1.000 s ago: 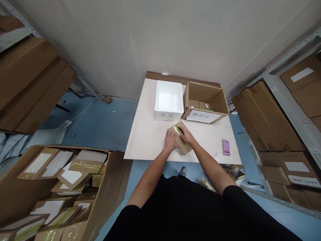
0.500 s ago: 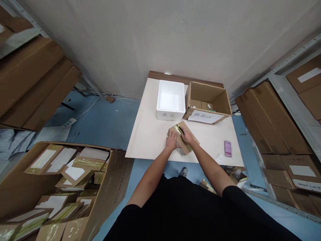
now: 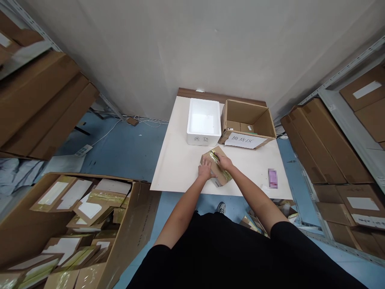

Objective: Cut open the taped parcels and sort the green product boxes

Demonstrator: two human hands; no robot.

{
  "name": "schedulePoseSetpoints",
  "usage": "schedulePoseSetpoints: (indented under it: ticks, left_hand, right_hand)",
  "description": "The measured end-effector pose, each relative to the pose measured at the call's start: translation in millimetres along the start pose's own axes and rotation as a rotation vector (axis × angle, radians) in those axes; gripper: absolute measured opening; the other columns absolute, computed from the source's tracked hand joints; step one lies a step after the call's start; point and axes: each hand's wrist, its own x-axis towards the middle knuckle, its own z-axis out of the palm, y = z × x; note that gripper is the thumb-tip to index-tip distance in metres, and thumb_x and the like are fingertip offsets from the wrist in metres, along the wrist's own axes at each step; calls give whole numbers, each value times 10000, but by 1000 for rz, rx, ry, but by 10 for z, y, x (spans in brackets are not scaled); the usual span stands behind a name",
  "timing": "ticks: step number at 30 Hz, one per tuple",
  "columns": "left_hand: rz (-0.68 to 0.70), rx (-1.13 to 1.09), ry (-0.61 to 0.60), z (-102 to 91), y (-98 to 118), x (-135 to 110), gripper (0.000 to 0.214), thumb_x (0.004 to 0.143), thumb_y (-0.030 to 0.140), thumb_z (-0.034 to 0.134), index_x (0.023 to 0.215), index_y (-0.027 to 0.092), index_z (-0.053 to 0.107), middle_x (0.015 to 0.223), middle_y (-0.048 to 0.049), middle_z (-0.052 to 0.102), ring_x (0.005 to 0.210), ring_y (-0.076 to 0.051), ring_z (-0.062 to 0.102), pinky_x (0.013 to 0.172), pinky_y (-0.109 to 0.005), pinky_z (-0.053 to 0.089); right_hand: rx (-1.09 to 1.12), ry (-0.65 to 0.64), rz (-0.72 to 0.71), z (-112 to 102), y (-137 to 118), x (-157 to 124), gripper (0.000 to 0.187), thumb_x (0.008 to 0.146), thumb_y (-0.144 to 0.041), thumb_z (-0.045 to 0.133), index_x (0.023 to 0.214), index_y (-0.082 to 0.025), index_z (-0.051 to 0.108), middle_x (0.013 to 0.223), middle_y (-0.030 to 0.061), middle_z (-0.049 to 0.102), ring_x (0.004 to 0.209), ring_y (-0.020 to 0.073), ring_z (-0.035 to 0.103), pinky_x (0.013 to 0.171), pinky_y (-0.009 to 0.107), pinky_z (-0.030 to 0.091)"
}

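Observation:
A small brown cardboard parcel (image 3: 221, 176) wrapped in shiny tape lies near the front edge of the white table (image 3: 180, 164). My left hand (image 3: 205, 169) rests flat on the parcel's left side with its fingers spread. My right hand (image 3: 224, 162) lies on the parcel's top, its fingers curled around a small dark tool that I cannot make out clearly. Both forearms reach forward from my black shirt.
A white foam box (image 3: 203, 121) and an open cardboard box (image 3: 248, 122) with a paper label stand at the table's back. A small purple item (image 3: 272, 178) lies at the right. A large carton (image 3: 75, 224) of parcels sits at lower left. Shelves of cartons (image 3: 325, 144) flank both sides.
My right hand has shifted slightly along the top of the parcel. The left hand stays in place.

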Motion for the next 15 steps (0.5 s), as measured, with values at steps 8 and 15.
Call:
schedulePoseSetpoints:
  ticks: [8, 15]
  left_hand:
    - [-5, 21, 12, -23, -14, -12, 1299, 745, 850, 742, 1753, 258, 175, 1837, -128, 20, 1674, -400, -133, 1191, -569, 433]
    - [-9, 40, 23, -67, -3, -43, 1271, 756, 900, 693, 1743, 260, 214, 1835, -137, 51, 1683, -376, -100, 1193, -551, 442]
  right_hand:
    - [-50, -45, 21, 7, 18, -218, 645, 1029, -284, 538, 1668, -276, 449, 1312, 122, 768, 1168, 352, 713, 1021, 438, 516]
    - [-100, -121, 72, -11, 183, -495, 658, 985, -270, 599, 1633, -313, 499, 1278, 130, 769, 1132, 359, 726, 917, 429, 553]
